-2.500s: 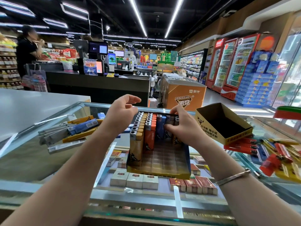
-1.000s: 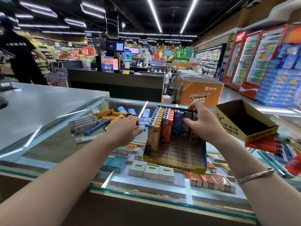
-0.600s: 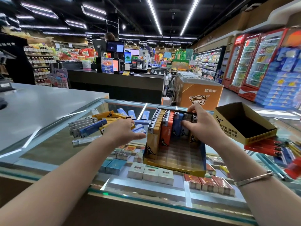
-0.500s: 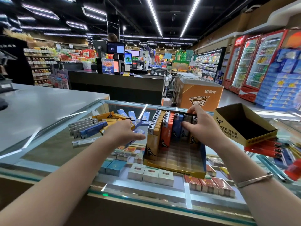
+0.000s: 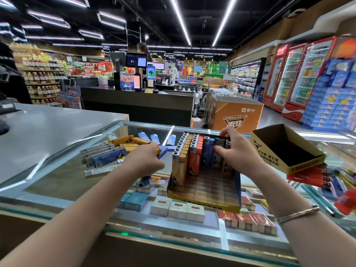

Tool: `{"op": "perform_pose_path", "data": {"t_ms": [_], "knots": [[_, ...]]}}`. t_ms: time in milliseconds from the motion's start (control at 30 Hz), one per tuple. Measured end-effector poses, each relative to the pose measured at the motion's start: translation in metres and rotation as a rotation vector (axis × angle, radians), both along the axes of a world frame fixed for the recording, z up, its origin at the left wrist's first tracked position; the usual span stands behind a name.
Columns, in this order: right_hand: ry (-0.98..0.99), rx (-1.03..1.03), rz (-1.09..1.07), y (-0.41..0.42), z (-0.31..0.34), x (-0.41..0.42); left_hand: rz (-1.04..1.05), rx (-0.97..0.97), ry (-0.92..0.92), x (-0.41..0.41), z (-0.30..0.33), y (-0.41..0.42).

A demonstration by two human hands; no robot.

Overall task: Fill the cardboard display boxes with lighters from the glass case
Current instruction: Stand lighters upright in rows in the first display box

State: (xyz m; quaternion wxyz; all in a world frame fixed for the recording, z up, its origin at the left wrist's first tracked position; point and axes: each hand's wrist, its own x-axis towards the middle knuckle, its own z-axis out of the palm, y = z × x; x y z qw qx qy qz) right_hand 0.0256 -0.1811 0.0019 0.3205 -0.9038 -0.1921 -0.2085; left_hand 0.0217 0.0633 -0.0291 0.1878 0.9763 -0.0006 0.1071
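glass case (image 5: 63,176) across the lower frame, cigarette packs (image 5: 177,209) under its top. at centre, display box (image 5: 204,197) standing on the glass, rows of lighters (image 5: 189,151) upright in its back half, front half bare. upper right of centre, second display box (image 5: 285,151), tilted and dark inside, propped on red lighters (image 5: 308,176). left of centre, loose pile of lighters (image 5: 107,151) lying flat on the glass. right hand (image 5: 237,153) at the back rows, fingers curled around a grey-topped lighter (image 5: 219,141). left hand (image 5: 144,160) clenched around a blue lighter (image 5: 162,153), just left of the box.
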Motion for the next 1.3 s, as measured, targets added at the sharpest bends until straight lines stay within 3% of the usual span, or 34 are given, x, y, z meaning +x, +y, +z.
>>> {"op": "perform_pose_path", "data": {"t_ms": [233, 367, 467, 667, 767, 900, 1000, 1133, 1300], "knots": [[-0.006, -0.001, 0.003, 0.000, -0.001, 0.002, 0.116, 0.336, -0.040, -0.005, 0.000, 0.000], [0.003, 0.003, 0.013, 0.000, 0.001, 0.000, 0.113, 0.232, 0.004, -0.004, 0.004, 0.004], [0.012, -0.001, 0.023, 0.000, 0.003, -0.003, 0.062, -0.127, 0.091, 0.000, 0.010, 0.016], [0.035, -0.011, 0.031, 0.000, 0.005, -0.005, 0.016, -1.181, 0.127, 0.000, 0.031, 0.032], [0.090, -0.008, 0.016, -0.001, 0.007, -0.003, -0.160, -1.420, 0.038, -0.005, 0.047, 0.028], [-0.001, -0.011, -0.054, 0.000, 0.010, -0.001, -0.365, -1.430, -0.069, -0.012, 0.072, 0.001], [-0.099, 0.189, 0.063, 0.001, 0.017, -0.008, -0.427, -1.296, -0.137, -0.011, 0.082, -0.030], [-0.053, 0.494, 0.364, 0.009, 0.025, -0.021, -0.481, -1.093, -0.310, -0.009, 0.084, -0.066], [-0.035, 0.653, 0.360, 0.010, 0.025, -0.019, -0.536, -1.121, -0.367, -0.003, 0.076, -0.078]]}}
